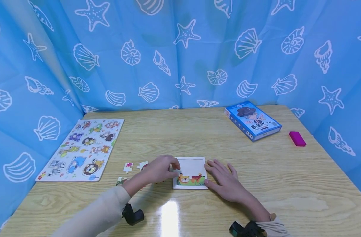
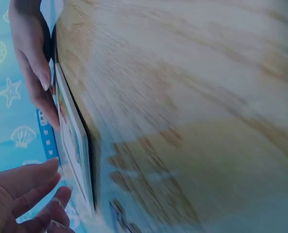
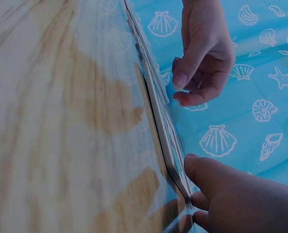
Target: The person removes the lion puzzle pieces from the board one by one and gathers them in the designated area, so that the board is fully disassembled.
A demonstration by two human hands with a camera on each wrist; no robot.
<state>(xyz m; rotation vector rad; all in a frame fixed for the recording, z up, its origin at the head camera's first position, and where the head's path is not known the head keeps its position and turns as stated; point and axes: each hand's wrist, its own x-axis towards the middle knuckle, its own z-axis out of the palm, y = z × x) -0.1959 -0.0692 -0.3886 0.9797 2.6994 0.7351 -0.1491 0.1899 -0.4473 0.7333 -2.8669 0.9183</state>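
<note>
A small white puzzle frame [image 1: 190, 160] lies flat on the table, with colourful pieces [image 1: 195, 179] fitted along its near side and its upper part bare. Above its left edge hovers my left hand [image 1: 162, 169]. Its thumb and bent fingers stand apart, and the left wrist view shows nothing between them. My right hand [image 1: 228, 182] rests at the frame's right edge, its fingers extended and the thumb touching the near corner. Loose jigsaw pieces [image 1: 128, 167] lie left of the frame, some partly hidden by my left hand and forearm.
At the left lies a white board [image 1: 80, 151] with animal pictures. A blue game box [image 1: 254, 120] sits at the back right, with a magenta block [image 1: 297, 139] beside it. Behind the wooden table [image 1: 174, 131] hangs a blue curtain [image 1: 180, 65] with shells.
</note>
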